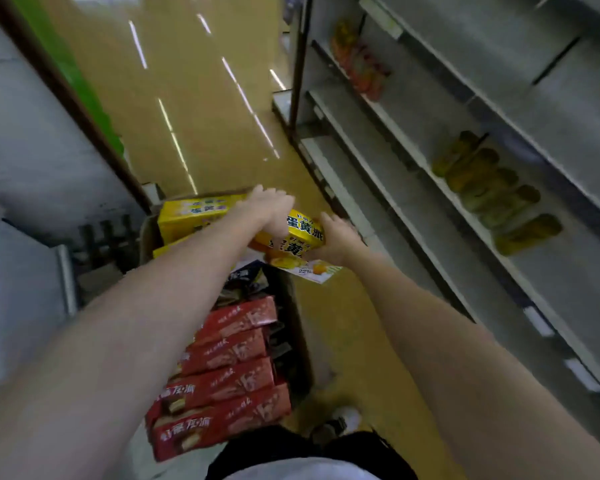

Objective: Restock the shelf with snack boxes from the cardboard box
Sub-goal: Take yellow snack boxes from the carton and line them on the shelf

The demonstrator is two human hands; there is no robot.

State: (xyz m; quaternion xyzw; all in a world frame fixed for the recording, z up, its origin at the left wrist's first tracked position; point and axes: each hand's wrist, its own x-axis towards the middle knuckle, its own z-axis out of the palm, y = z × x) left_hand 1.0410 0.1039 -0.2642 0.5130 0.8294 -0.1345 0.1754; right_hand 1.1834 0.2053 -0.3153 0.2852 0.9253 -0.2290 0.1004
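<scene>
Both hands grip one yellow box (300, 237) above the cardboard box (149, 233): left hand (269, 206) curled over top, right hand (336, 240) curled underneath.

Yellow snack box (303, 233) with black characters and a white lower panel; more yellow boxes (194, 216) behind; red boxes (229, 365) with pale script, stacked in rows; grey shelf (430, 188) bearing olive-yellow packets (492, 188) and orange-red packets (361, 67); tan floor (194, 98) streaked white.
</scene>
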